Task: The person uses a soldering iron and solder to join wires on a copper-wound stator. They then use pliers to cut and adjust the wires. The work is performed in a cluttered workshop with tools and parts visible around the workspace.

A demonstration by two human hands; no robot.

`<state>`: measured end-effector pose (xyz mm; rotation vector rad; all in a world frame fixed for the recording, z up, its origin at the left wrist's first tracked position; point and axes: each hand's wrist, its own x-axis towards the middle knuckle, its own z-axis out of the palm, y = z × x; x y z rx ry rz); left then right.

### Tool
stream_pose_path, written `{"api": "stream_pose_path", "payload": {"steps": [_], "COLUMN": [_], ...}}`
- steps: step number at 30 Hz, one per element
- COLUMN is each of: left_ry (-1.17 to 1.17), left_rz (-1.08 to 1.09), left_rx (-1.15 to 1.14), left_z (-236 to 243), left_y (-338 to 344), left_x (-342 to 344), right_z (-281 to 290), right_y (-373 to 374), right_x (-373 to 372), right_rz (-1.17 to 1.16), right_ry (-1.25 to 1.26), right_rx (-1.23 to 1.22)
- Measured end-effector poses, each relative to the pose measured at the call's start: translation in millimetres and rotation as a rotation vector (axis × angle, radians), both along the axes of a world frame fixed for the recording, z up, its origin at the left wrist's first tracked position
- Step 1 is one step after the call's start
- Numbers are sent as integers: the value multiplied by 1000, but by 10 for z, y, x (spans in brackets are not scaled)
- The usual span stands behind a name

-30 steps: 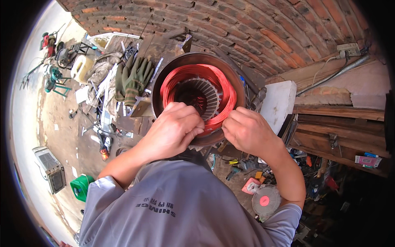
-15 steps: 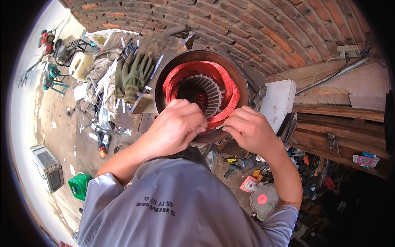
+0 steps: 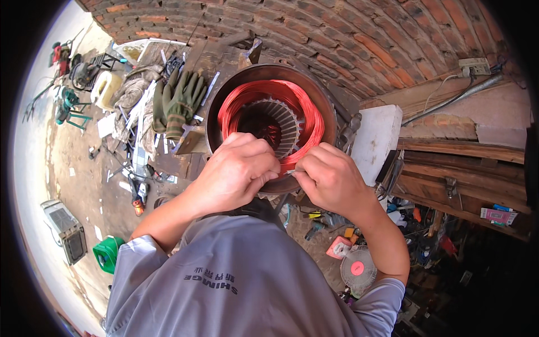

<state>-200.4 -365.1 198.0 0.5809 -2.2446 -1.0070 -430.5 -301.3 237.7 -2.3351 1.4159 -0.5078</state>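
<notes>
A round brown metal motor housing [image 3: 214,104] stands in front of me with its open end up. Inside it, a thick ring of red enamelled wire winding [image 3: 312,109] surrounds a slotted stator core [image 3: 287,122]. At the housing's near rim, my left hand [image 3: 238,168] is closed in a pinch by the winding; whatever is in its fingertips is hidden. Close beside it on the right, my right hand [image 3: 332,178] pinches a small whitish strip [image 3: 289,172] between thumb and forefinger, against the near side of the winding.
Dark green work gloves [image 3: 181,106] lie left of the housing, near scattered white strips [image 3: 136,126]. A white slab [image 3: 377,137] is at its right, before wooden shelving [image 3: 449,182]. A brick wall [image 3: 314,33] rises behind. Lower right, a fan [image 3: 358,268] stands among tools.
My right hand has shifted left with the whitish strip, closer to my left hand. The left hand keeps its pinch at almost the same place on the winding.
</notes>
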Motion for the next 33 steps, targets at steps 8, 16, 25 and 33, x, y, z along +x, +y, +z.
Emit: {"api": "stream_pose_path", "payload": {"steps": [8,16,25,33], "left_ry": [4,-105,-199,-211], "left_rz": [-4,35,21,34], "left_rx": [-6,-157,-165,-104], "left_z": [-13,132,139,83], "left_y": [2,33,-104,-98], "left_x": [-1,60,173,154], "right_z": [-75,-119,-188,-126], "right_y": [19,66,62,3], "right_x": [15,-6,-46,75], "right_rz": [98,29,32,-23], "right_ry": [-15,-85,-130,-208], "right_rx": [-94,-49,-160,-23]}}
